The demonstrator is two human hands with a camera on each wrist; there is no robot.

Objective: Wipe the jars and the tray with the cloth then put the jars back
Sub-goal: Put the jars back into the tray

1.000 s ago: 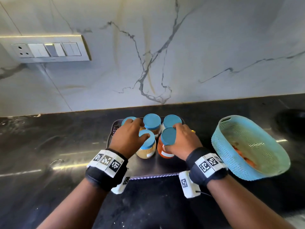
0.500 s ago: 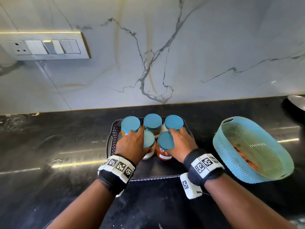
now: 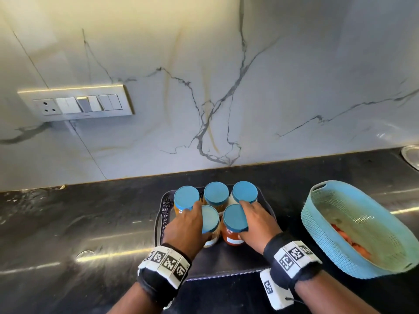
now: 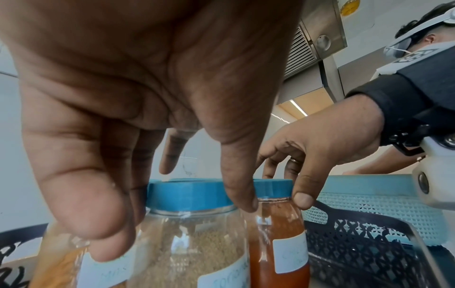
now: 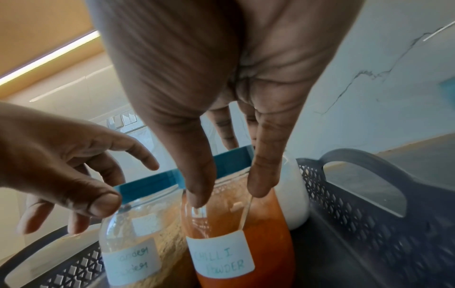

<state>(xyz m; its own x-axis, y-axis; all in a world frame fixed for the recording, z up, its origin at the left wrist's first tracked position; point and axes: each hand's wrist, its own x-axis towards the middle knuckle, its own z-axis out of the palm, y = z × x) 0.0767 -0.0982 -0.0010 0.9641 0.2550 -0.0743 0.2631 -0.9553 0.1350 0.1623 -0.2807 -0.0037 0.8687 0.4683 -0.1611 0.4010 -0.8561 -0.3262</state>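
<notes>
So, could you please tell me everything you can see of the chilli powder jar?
The chilli powder jar is clear, glass or plastic, with a blue screw lid and a white handwritten label reading CHILLI POWDER. It looks nearly full of orange-red powder. It stands upright in the front row of the dark tray, right beside the coriander jar. The right hand reaches over it, thumb and fingers around the neck below the lid.

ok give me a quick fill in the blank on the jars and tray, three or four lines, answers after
1. The dark tray holds ____ jars with blue lids.
2. The right hand is at the jar labelled ____ powder.
3. The left hand is at the jar standing to the ____ of that one.
4. The basket beside the tray is light ____.

Answers: five; chilli; left; blue
</notes>
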